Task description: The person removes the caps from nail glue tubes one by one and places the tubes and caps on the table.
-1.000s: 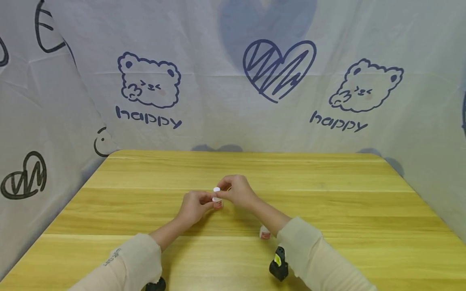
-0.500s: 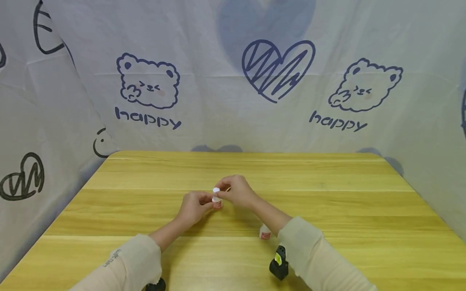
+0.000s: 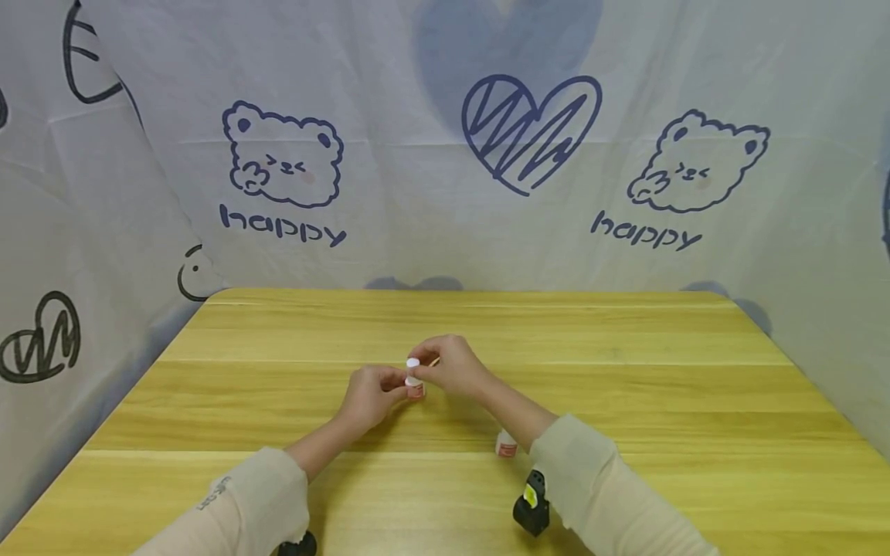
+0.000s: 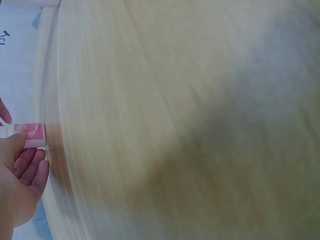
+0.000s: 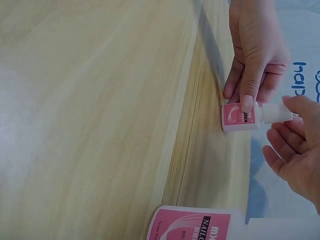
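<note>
A small white nail glue bottle (image 5: pixel 240 116) with a pink label stands upright on the table in the head view. My left hand (image 3: pixel 366 398) pinches its body between thumb and fingers. At the top, my right hand (image 3: pixel 455 367) pinches the white cap (image 5: pixel 276 113) between thumb and fingertips. In the right wrist view the cap is in line with the bottle's neck; whether it is screwed tight I cannot tell. The left wrist view shows the label (image 4: pixel 34 131) beside my left thumb, with the cap out of sight.
A second bottle (image 3: pixel 506 444) of the same kind stands upright near my right forearm, partly hidden by it in the head view. The wooden table (image 3: pixel 591 332) ends at a printed cloth backdrop (image 3: pixel 410 193). Black wrist cameras (image 3: pixel 531 503) hang below the sleeves.
</note>
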`<state>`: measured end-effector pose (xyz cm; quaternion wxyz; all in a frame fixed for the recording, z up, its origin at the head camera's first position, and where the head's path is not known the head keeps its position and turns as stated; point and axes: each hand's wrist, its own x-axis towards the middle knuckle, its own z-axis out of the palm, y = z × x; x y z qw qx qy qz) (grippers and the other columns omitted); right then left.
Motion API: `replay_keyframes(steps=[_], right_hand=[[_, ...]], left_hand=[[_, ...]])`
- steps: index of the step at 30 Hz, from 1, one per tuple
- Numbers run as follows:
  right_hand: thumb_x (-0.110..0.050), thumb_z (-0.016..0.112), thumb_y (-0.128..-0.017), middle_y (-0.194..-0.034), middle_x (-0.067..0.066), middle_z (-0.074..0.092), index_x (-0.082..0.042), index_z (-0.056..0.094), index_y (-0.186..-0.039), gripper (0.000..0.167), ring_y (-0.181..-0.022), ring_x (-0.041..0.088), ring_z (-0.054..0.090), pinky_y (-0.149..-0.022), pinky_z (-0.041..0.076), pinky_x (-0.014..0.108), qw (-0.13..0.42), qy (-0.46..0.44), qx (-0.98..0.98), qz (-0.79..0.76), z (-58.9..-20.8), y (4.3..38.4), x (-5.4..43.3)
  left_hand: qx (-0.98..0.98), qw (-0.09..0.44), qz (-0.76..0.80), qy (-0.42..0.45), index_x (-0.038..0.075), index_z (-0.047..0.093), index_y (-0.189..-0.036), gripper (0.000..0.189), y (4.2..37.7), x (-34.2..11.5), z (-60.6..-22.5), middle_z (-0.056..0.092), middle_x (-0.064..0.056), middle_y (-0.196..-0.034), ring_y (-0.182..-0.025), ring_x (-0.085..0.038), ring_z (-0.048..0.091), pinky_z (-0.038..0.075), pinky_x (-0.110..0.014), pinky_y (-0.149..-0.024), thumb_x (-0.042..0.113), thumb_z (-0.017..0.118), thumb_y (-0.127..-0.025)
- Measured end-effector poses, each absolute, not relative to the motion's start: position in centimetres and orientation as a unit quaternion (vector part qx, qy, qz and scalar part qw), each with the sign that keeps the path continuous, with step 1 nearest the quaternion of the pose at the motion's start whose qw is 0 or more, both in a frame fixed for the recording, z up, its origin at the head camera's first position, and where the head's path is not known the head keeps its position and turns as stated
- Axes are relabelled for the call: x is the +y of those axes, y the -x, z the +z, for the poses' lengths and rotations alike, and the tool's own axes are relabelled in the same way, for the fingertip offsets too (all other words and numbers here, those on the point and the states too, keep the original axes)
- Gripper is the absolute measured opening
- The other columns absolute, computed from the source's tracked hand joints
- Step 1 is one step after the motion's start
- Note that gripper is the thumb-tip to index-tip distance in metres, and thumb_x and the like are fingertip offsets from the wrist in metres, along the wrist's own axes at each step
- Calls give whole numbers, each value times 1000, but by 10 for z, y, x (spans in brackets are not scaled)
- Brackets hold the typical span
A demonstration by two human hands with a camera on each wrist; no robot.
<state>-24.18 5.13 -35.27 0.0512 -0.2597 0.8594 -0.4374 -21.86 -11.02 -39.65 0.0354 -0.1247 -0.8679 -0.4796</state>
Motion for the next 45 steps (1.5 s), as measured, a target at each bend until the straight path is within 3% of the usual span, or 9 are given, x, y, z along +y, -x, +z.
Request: replay_keyframes(steps=[19, 45], right_hand=[[-9, 72, -80, -83, 9, 71, -2, 71, -84, 8, -73, 13, 64, -65, 51, 18, 14, 224, 869, -441, -355, 240, 48], [-9, 64, -87, -91, 9, 70, -2, 69, -97, 13, -83, 16, 63, -73, 53, 22, 53, 279, 864, -415, -351, 241, 53]], left_hand=[[-864, 32, -487, 122, -1, 73, -92, 15, 217, -110, -396, 73, -14, -87, -79, -21, 71, 57, -25, -69, 5, 71, -78], [-870, 40, -474, 130, 1, 74, -89, 13, 220, -111, -399, 73, -13, -85, -77, -20, 71, 57, -25, -67, 8, 71, -79]])
